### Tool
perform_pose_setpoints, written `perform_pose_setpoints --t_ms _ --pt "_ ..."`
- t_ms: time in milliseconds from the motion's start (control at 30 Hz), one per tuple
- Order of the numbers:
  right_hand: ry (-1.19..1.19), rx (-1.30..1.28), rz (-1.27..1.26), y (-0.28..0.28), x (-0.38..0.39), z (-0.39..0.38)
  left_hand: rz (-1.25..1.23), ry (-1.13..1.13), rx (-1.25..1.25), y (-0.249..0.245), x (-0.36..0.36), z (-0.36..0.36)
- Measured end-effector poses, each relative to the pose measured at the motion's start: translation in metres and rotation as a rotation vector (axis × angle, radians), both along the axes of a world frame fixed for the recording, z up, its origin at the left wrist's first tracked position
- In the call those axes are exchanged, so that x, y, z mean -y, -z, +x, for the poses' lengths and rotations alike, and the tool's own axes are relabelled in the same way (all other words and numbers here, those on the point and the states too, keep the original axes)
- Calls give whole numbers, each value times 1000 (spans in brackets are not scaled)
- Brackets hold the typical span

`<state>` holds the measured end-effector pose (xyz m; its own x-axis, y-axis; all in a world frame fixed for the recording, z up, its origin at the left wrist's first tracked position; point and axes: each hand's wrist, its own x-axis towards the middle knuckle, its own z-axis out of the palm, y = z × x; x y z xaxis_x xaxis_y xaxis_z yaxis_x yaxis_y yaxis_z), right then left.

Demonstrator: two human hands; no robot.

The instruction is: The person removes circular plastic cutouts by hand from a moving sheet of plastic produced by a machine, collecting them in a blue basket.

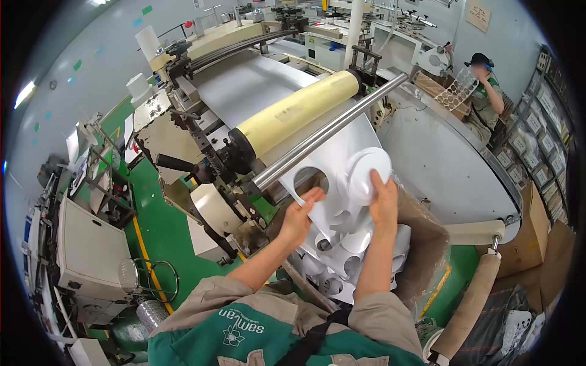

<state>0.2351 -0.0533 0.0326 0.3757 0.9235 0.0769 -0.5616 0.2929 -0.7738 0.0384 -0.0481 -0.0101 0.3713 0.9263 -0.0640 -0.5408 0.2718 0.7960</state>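
My left hand (296, 222) is closed on the edge of a white sheet (337, 161), just below a large round hole cut in it. My right hand (383, 201) pinches a white disc (372, 166), with what looks like another disc overlapping behind it. The sheet comes down from under a steel bar (332, 135) and a yellow roller (299, 113). Below my hands, crumpled white sheet scrap (357, 241) with round holes lies in a cardboard box (424, 253).
A large grey panel (455, 161) stands to the right, with a padded roller arm (470, 305) nearer me. Machine levers (177, 163) jut out on the left. Further right a seated person (488, 100) holds a perforated sheet (458, 88). A grey cabinet (91, 250) stands left.
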Motion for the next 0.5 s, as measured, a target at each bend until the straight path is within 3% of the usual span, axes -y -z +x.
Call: perform_pose_setpoints --t_ms 133,167,233,300,500 --pt "-175 164 0 8 -26 -25 -155 -1 -217 -5 4 -5" --pt "-214 205 -1 6 -30 -34 -79 -215 -116 -3 -2 -4" --pt "-308 308 29 0 -41 -51 18 -279 8 -21 -18 -11" --pt "-296 513 11 6 -55 -68 -14 -229 62 -14 -26 -19" --pt "-157 624 -3 17 -30 -71 -87 -189 116 -4 -19 -17"
